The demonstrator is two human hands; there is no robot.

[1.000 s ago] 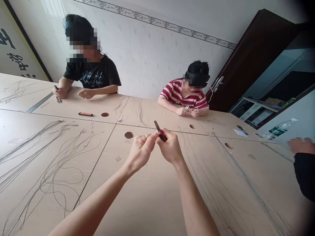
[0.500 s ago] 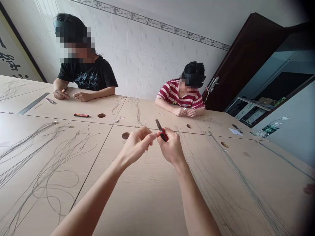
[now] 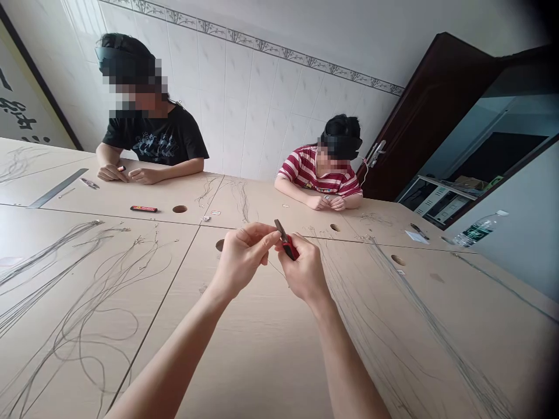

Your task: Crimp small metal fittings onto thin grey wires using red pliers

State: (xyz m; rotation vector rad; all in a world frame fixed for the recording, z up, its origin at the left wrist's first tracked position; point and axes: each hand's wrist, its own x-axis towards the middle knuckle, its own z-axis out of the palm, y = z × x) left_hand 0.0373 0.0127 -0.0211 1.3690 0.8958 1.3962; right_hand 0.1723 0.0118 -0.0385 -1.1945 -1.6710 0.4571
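Note:
My left hand (image 3: 241, 256) is closed in a pinch, thumb against forefinger, at the metal tip of a small tool. A thin cord (image 3: 278, 273) shows faintly just below the fingers; its pinched end is too small to make out. Wrapped in my right hand (image 3: 303, 266) are small pliers (image 3: 287, 244) with red and black handles, their dark jaws pointing up and left. The two hands are close together above the table (image 3: 257, 361). Whether the jaws grip anything is hidden by the left fingertips.
Bundles of thin cords (image 3: 82, 291) lie at left, with more cords (image 3: 430, 317) at right. A red-and-black stick-shaped item (image 3: 144, 209), a steel ruler (image 3: 59, 188) and a bottle (image 3: 480, 228) are on the table. Round holes (image 3: 179, 209) pierce it. Two people sit opposite.
My left fingertips have come up against the tip of the pliers, and the pliers have shifted slightly down. The view has tilted a little.

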